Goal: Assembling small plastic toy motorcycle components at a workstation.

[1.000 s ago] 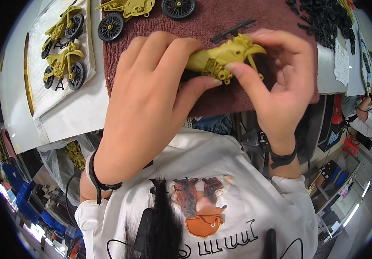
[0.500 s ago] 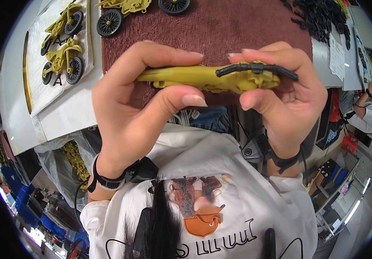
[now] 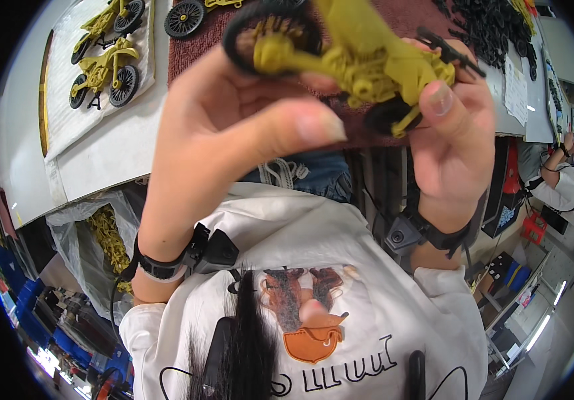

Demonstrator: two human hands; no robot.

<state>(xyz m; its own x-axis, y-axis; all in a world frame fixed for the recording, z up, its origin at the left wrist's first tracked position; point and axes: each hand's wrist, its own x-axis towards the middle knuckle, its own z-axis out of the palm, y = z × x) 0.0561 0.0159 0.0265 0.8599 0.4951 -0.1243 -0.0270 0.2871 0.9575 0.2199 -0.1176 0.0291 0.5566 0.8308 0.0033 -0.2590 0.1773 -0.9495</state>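
Observation:
A yellow toy motorcycle [image 3: 367, 67] with black wheels and black handlebars [image 3: 443, 50] is held up in front of me, tilted, with one wheel at the upper left. My right hand [image 3: 457, 127] grips its handlebar end, thumb pressed on the yellow body. Beside and partly behind the larger-looking wheel [image 3: 233, 43] is my left hand [image 3: 227, 127]. Its thumb is stretched out below the toy, apart from it and blurred, while the toy partly hides its other fingers.
Two more yellow toy motorcycles [image 3: 110, 73] stand on a white cloth [image 3: 67, 100] at the left. Another is partly visible behind my hands on the brown towel [image 3: 193, 57]. Black parts [image 3: 480, 33] are piled at the far right. A clear bag of yellow parts [image 3: 93, 227] sits lower left.
The toy motorcycle has turned from lying level, seen from above, to showing its side and wheels. My left thumb has come away from its body; my right hand still grips the handlebar end.

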